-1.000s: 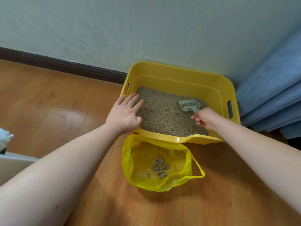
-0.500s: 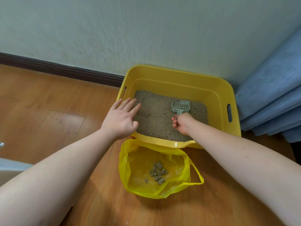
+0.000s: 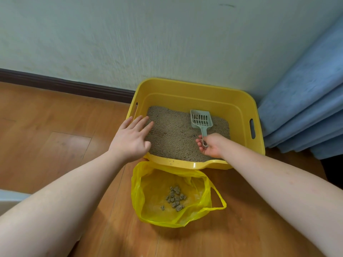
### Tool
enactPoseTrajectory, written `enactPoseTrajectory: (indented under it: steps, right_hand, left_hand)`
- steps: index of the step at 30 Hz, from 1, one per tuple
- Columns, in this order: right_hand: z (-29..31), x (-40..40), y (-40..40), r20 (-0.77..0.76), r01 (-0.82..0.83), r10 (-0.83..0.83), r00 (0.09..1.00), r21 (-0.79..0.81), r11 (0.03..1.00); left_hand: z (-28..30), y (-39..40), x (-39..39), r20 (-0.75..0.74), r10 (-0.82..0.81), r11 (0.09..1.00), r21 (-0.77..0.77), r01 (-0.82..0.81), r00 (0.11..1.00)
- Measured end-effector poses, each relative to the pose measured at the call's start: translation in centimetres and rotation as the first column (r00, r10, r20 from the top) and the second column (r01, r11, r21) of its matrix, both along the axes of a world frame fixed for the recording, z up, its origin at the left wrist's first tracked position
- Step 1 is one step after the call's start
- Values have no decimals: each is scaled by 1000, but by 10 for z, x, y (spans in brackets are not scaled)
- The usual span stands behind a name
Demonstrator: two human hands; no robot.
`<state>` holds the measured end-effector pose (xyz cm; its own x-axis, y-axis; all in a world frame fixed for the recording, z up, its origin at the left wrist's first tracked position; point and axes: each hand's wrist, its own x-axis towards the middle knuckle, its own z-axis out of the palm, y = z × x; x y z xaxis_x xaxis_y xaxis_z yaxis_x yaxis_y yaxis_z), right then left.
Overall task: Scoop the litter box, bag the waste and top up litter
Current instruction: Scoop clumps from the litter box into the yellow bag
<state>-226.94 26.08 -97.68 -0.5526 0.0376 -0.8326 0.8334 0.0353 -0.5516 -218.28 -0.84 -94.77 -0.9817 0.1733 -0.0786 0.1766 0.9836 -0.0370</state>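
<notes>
A yellow litter box (image 3: pixel 194 89) stands against the wall, filled with grey-brown litter (image 3: pixel 174 134). A pale green slotted scoop (image 3: pixel 200 119) lies flat on the litter at the right, with nothing in it. My right hand (image 3: pixel 211 147) holds the end of its handle loosely, fingers half curled. My left hand (image 3: pixel 131 140) rests flat on the box's left front corner, fingers spread over the litter's edge. A yellow plastic bag (image 3: pixel 152 206) sits open on the floor just in front of the box, with several grey clumps (image 3: pixel 175 198) at its bottom.
The box sits on a wooden floor (image 3: pixel 55 145) below a pale wall with a dark skirting board (image 3: pixel 65 86). Blue curtain folds (image 3: pixel 304 112) hang right beside the box. A pale object's edge (image 3: pixel 11 197) shows at the far left.
My right hand has turned the scoop from tilted up to lying flat on the litter, and its grip on the handle has loosened. My left hand has stayed on the box's corner.
</notes>
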Motion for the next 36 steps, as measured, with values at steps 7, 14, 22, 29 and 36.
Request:
enactPoseTrajectory:
  steps: [7,14,22,29,36]
  right_hand:
    - [21,17,23,-74,-319,337,939,183,930]
    - [47,29,51,-116,-479,539,835,330,813]
    - [75,44,74,-216,-627,736,642,404,666]
    - [68,58,90,-78,-272,988,-133,961,39]
    - [57,71,85,-10,64,891,-454,997,44]
  left_hand:
    - [-1,0,1,7,1,1000,-3,-1,1000]
    - [2,2,3,24,1,1000,-13,-1,1000]
    - [1,1,5,41,5,1000,7,-6,999]
    - [0,0,4,32,5,1000,6,-5,999]
    - [-1,-1,6,16,4,1000,12,-4,1000]
